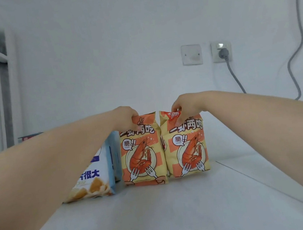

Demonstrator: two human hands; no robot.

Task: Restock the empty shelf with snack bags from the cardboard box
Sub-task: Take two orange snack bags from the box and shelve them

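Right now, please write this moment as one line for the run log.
step: placing | left hand: pinches top of left shrimp bag | right hand: pinches top of right shrimp bag | bags: upright, side by side on shelf

Head view, level, close, facing shelf [176,206] and wall [101,45].

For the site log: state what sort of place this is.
Probably a plain room with mock retail shelving, not a real shop: a bare white shelf, a wall socket with a grey cable, and just a few snack bags.
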